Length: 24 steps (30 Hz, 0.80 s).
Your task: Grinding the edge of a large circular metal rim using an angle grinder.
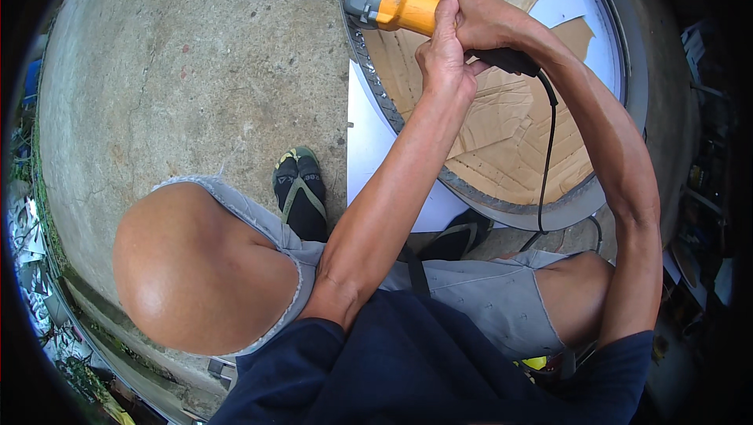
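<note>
L hand (443, 58) & R hand (486, 21) wrapped tight round yellow angle grinder (406, 8), top ctr; best go light, even passes along grey ring (510, 212), cord (552, 131) well clear.

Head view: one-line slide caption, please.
Left hand and right hand hold a yellow power tool, its grey head at a curved rim around cardboard.

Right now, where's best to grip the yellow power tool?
Likely the yellow barrel and black rear handle, coming from the right: the barrel is narrow, and the grey head points left. Mind the cord off the rear.
</note>
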Available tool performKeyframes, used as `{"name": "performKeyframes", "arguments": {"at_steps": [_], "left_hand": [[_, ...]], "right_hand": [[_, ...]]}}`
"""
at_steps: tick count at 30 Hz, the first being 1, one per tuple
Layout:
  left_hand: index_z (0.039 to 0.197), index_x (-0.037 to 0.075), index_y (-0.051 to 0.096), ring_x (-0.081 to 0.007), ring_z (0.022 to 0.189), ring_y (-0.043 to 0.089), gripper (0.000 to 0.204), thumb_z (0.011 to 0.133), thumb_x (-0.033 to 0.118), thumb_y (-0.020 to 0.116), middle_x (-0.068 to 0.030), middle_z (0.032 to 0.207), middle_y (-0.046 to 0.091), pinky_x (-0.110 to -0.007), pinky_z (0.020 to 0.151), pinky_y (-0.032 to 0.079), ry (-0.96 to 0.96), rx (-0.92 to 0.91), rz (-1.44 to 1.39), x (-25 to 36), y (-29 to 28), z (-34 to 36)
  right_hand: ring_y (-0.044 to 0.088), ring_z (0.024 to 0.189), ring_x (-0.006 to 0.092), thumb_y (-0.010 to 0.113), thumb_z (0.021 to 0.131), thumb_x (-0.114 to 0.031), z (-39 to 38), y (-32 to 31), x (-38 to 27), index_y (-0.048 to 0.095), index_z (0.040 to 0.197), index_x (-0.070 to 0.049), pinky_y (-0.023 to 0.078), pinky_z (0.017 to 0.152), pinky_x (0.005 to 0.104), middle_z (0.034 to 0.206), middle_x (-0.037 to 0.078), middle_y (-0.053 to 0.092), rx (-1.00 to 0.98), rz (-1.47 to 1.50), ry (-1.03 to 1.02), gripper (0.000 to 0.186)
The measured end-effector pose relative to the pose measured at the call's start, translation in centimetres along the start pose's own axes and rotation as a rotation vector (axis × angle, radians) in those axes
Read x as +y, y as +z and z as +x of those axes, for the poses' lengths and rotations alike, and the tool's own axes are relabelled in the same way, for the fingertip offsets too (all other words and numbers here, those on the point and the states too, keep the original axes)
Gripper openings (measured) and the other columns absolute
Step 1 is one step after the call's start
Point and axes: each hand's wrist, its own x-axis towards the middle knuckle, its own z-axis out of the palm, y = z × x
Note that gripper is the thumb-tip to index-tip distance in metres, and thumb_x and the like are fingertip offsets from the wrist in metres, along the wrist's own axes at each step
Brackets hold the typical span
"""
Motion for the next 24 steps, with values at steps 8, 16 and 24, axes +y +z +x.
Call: {"name": "performKeyframes", "arguments": {"at_steps": [8,16,24], "left_hand": [[0.130,-0.001,0.038,-0.0356,0.112,0.058,0.076,0.084,0.051,0.068,-0.0203,0.122,0.050,-0.068,0.091,0.047,-0.003,-0.023,-0.027,-0.17,-0.23,0.29],[0.131,0.000,0.038,-0.0358,0.113,0.057,0.075,0.085,0.052,0.067,-0.0202,0.123,0.050,-0.068,0.092,0.045,-0.007,-0.002,-0.017,-0.19,-0.07,0.18],[0.131,0.001,0.038,-0.0342,0.113,0.057,0.075,0.085,0.052,0.067,-0.0198,0.122,0.050,-0.065,0.092,0.048,0.003,-0.033,-0.017,0.15,-0.24,0.29]], "right_hand": [[0.066,0.070,0.0294,0.068,0.071,-0.025,0.39,-0.21,0.58,0.063,0.092,0.004,0.051,0.064,0.0400,0.077,0.021,0.067,-0.069,-0.059,-0.032,0.036],[0.069,0.076,0.0373,0.066,0.062,-0.021,0.31,0.11,0.20,0.066,0.090,0.009,0.055,0.069,0.0437,0.082,0.027,0.068,-0.029,-0.032,-0.005,0.041],[0.066,0.069,0.0337,0.069,0.069,-0.026,0.54,-0.06,0.46,0.064,0.089,0.004,0.050,0.065,0.0418,0.076,0.022,0.067,-0.014,-0.078,-0.040,0.036]]}}
